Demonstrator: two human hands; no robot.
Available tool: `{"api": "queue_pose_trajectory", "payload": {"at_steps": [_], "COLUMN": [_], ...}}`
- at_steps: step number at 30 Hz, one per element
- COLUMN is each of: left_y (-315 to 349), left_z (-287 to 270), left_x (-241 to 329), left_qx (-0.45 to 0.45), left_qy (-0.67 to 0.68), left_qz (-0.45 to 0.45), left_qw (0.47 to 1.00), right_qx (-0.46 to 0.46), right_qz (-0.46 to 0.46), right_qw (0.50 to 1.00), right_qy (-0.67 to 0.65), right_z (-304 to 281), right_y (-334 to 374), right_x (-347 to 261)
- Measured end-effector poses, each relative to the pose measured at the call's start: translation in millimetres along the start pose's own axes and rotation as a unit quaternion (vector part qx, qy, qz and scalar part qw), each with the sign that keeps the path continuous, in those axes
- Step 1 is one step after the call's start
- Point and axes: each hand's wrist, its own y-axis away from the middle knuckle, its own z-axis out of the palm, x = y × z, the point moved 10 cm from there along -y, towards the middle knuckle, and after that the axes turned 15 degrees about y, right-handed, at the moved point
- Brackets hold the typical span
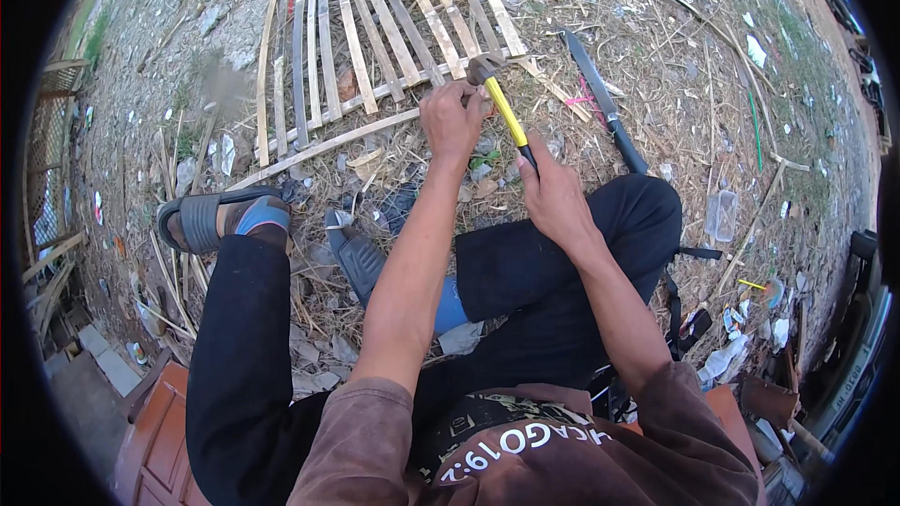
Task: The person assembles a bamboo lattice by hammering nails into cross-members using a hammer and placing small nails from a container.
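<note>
Right hand (560, 195) holds hammer (507, 115), head (485, 66) forward-left (contact with slats (493, 0) unclear).

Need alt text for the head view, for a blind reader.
A person's right grip holds a yellow-and-black hammer, its head close to the left grip, beside pale wooden slats. A large knife lies on littered ground to the right.

Even daylight, stony ground (825, 215), scattered litter (724, 359), mesh panel (45, 136) far left
</note>
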Motion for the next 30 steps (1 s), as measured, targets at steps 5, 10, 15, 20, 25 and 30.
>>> {"api": "queue_pose_trajectory", "payload": {"at_steps": [5, 10, 15, 20, 25, 30], "left_y": [0.6, 1.5, 0.4, -2.2, 3.0, 7.5], "left_z": [-5.6, -5.2, -11.4, -9.2, -21.8, -65.3], "left_x": [-4.5, -2.8, -2.0, 12.7, 20.5, 15.3], "left_qx": [0.004, 0.011, 0.009, -0.073, -0.112, -0.150], "left_qy": [-0.008, -0.003, -0.017, -0.025, -0.085, -0.135], "left_qz": [0.007, -0.009, 0.006, 0.023, 0.071, 0.163], "left_qw": [1.000, 1.000, 1.000, 0.997, 0.987, 0.966], "right_qx": [0.039, 0.020, 0.022, 0.002, -0.028, -0.022], "right_qz": [-0.003, 0.004, -0.008, -0.013, 0.010, 0.028], "right_qw": [0.997, 0.999, 0.999, 1.000, 1.000, 0.998], "right_qy": [-0.069, -0.027, -0.029, -0.015, -0.008, -0.045], "right_z": [-32.2, -13.6, -20.3, -11.8, 6.1, 0.6], "right_y": [1.6, 4.0, 1.9, 3.0, 7.9, 9.1], "right_x": [-25.2, -12.4, -21.0, -12.4, 6.4, 8.9]}}
